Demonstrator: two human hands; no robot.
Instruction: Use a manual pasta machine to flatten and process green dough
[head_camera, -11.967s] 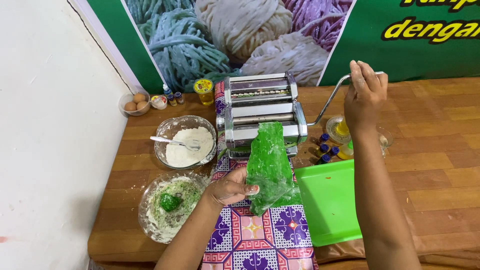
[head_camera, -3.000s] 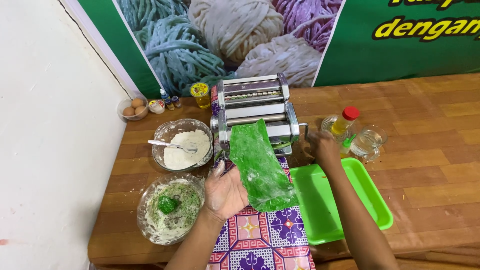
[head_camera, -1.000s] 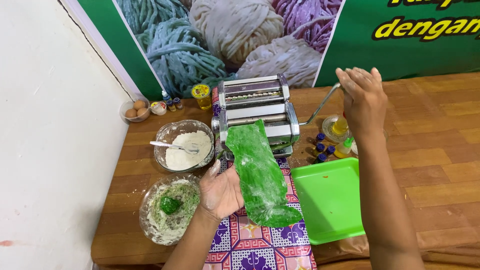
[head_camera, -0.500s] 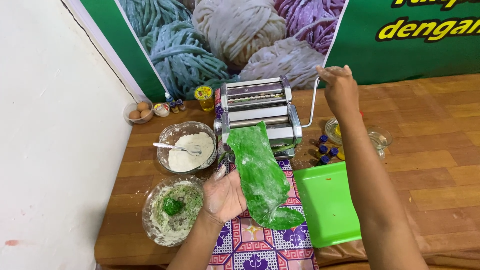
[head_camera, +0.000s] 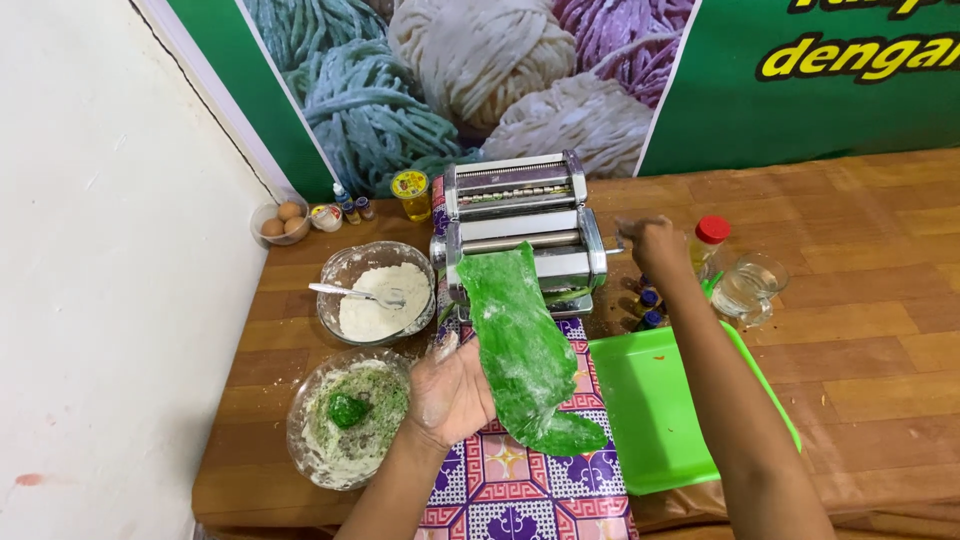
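Your open left hand (head_camera: 452, 392) supports the green dough sheet (head_camera: 520, 345); your right hand (head_camera: 655, 243) grips the pasta machine's (head_camera: 520, 225) crank.

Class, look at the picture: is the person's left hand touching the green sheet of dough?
Touching. The head view shows the left hand flat under the green dough sheet, whose edge lies over the palm.

Both arms come up from the bottom edge bare to as far as the frame shows: no sleeve, cuff or glove on either. The left hand (head_camera: 452, 390) has white flour dusted over its fingers and along its back (thickest near the fingertips). The right hand (head_camera: 655, 242) looks cleaner, and no ring, watch or bracelet shows on it or on its wrist. The right forearm is long and slim, unmarked along its length.
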